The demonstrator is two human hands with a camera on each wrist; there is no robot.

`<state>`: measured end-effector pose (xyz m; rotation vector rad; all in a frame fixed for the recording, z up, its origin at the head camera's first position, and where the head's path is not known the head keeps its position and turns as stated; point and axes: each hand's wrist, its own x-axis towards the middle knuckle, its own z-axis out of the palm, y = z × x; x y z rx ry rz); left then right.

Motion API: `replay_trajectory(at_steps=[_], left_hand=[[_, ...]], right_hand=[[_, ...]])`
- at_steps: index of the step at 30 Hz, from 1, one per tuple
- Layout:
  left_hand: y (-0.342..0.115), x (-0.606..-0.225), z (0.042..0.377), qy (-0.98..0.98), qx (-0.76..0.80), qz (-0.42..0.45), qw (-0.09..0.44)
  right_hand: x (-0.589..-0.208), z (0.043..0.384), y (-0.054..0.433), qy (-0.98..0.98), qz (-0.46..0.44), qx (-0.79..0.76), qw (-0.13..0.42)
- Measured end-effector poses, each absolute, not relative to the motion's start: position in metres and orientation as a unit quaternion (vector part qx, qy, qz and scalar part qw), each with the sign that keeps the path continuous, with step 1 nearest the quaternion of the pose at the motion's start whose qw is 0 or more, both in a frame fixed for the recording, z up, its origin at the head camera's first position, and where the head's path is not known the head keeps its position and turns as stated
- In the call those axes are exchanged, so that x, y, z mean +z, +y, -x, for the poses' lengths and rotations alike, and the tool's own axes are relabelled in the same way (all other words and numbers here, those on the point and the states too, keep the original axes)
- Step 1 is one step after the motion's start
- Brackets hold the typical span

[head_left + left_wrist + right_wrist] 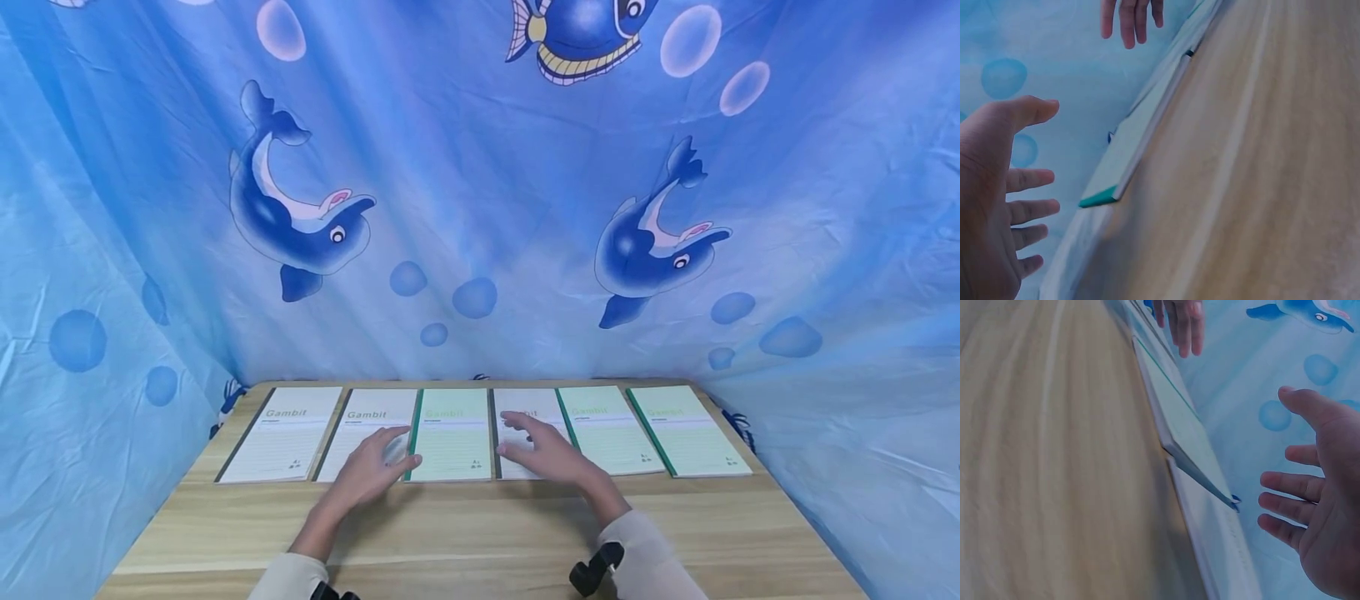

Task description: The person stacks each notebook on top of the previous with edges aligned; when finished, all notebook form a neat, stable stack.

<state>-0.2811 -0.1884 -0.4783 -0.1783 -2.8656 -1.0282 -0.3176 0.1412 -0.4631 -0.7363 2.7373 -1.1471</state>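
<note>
Clock positions in head view, left hand (370,468) at seven o'clock, fingers spread wide, holding nothing, right hand (551,454) at five, likewise wide, before a white notebook (528,402), green notebook (453,437) at six, on wooden table (457,542).

**Around the third notebook**

The third notebook (453,437) from the left lies on the table (480,542). On its left comes the second notebook (358,429), then the first notebook (281,437). On its right lie the fourth notebook (531,400), the fifth notebook (611,429) and, farthest out, the sixth notebook (690,433). My left hand (371,467) is at its left edge; my right hand (546,452) is to its right, over the fourth notebook. Behind it hangs the cloth (480,208).
</note>
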Motion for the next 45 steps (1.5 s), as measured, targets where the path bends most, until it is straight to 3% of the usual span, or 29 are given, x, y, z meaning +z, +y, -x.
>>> replay_trajectory(at_steps=[13,27,45], left_hand=[[-0.188,-0.499,0.286,-0.927,-0.362,0.08,0.051],[-0.186,-0.51,0.286,-0.941,-0.315,0.103,0.07],[-0.194,-0.514,0.283,-0.94,-0.303,0.13,0.083]], right_hand=[[-0.49,0.323,0.127,0.882,0.244,-0.398,0.064],[-0.507,0.327,0.119,0.888,0.296,-0.351,0.013],[-0.511,0.323,0.112,0.907,0.254,-0.336,0.006]])
